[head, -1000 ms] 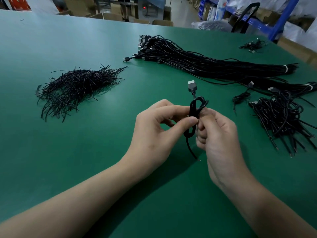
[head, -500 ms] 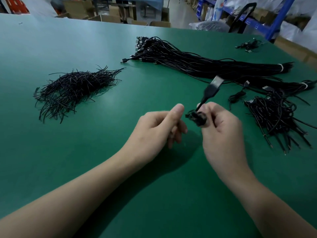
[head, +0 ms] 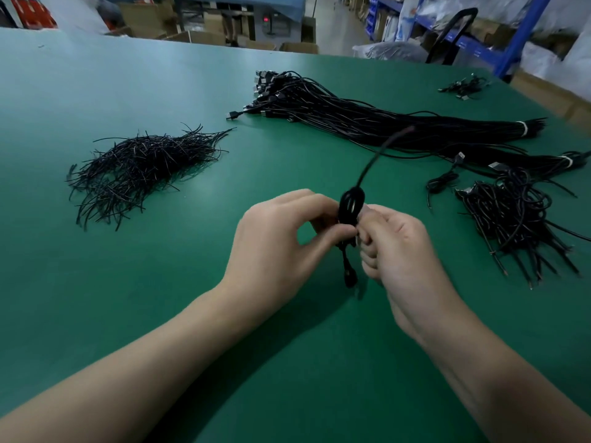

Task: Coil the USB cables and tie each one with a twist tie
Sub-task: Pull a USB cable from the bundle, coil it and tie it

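A small black coiled USB cable is upright between my two hands above the green table. My left hand pinches the coil's middle with thumb and forefinger. My right hand grips it from the right with curled fingers. One blurred loose end sweeps up to the right, and the plug end hangs below the hands. Whether a twist tie is on the coil cannot be seen.
A heap of black twist ties lies at the left. A long bundle of straight USB cables stretches across the back. A pile of tied coils sits at the right, one coil beside it, a few more far back.
The coil has turned over in my hands: the plug that pointed up and right now hangs below, and a thin end swings up. My left hand has closed back onto the coil.
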The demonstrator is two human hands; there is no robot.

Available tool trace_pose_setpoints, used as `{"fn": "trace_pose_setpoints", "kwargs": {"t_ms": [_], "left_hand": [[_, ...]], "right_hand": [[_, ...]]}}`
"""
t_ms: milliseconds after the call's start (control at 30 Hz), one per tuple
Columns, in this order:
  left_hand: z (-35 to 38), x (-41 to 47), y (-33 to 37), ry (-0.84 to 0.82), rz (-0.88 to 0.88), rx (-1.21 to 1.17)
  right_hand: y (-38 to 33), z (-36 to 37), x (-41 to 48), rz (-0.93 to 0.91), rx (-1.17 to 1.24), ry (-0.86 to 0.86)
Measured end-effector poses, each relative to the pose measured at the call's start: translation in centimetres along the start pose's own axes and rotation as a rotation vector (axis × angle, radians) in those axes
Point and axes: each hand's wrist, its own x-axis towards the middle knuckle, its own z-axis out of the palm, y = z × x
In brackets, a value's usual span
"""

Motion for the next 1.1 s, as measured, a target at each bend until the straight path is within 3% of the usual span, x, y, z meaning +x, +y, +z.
{"fn": "trace_pose_setpoints", "kwargs": {"t_ms": [100,200,267,400,533,667,733,900,1000,1100], "left_hand": [[-0.1,0.4,-0.5,0.158,0.379,0.303],[0.0,0.7,-0.6,0.195,0.462,0.369],[0.2,0.4,-0.5,0.099,0.286,0.162],[0.1,0.2,-0.5,-0.079,-0.337,-0.365],[0.3,0.3,-0.2,-0.312,-0.451,-0.537],[0.4,0.3,0.3,-0.232,-0.499,-0.690],[0.5,0.2,0.3,-0.167,-0.433,-0.630],[0.1,0.2,0.1,0.001,-0.014,-0.093],[-0.4,0.5,-0.6,0.079,0.358,0.229],[-0.5,1.0,-0.8,0.138,0.530,0.385]], "right_hand": [[0.2,0.3,-0.1,0.170,0.199,-0.033],[0.1,0.2,0.0,0.176,0.250,-0.017],[0.1,-0.2,0.1,0.082,0.119,0.043],[-0.1,-0.9,0.1,-0.257,-0.240,0.122],[-0.4,-0.7,-0.5,-0.519,-0.550,0.134],[-0.4,-0.6,-0.4,-0.476,-0.537,0.150],[-0.2,-0.3,-0.2,-0.338,-0.373,0.103],[-0.4,0.2,-0.3,0.167,0.315,-0.031],[-0.5,0.0,-0.3,0.313,0.380,-0.111],[-0.5,-0.4,-0.2,0.358,0.367,-0.154]]}}
